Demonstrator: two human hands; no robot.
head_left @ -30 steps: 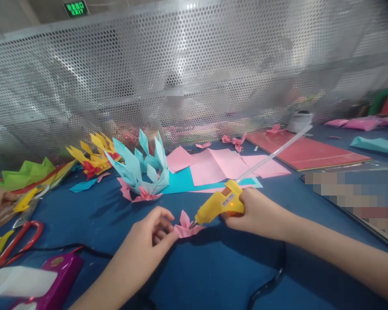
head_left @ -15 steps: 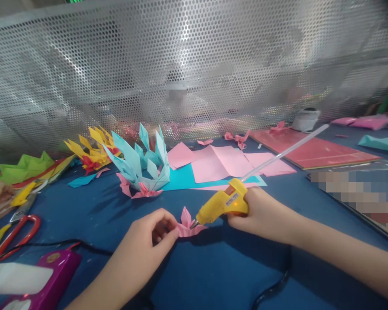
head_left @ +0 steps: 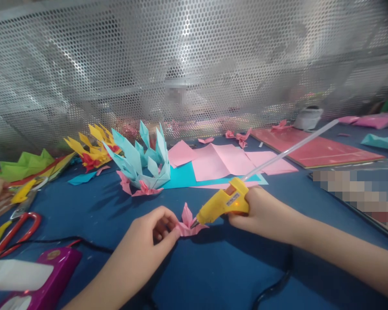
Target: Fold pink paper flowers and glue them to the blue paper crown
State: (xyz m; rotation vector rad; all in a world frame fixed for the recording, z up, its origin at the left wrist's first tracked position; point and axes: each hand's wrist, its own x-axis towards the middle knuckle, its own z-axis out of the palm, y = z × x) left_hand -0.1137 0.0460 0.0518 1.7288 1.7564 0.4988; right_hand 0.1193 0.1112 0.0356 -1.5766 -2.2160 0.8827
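Fingers [head_left: 168, 214] hold one glue gun [head_left: 218, 206], one pink origami [head_left: 186, 214].

- Glue gun [head_left: 215, 206]: smooth plastic
- Glue stick [head_left: 291, 149]: smooth, translucent
- Pink flower [head_left: 186, 214]: matt folded paper
- Blue crown [head_left: 131, 158]: matt paper
- Screen [head_left: 132, 56]: shiny perforated metal
- Purple box [head_left: 62, 267]: glossy plastic

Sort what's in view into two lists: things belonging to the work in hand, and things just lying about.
In hand:
- yellow glue gun, gripped by the right hand
- pink paper flower, pinched by the left hand
- probably the turquoise paper crown, with similar pink flowers at its base

Apparently lying about:
- red board
- green folded paper
- purple device
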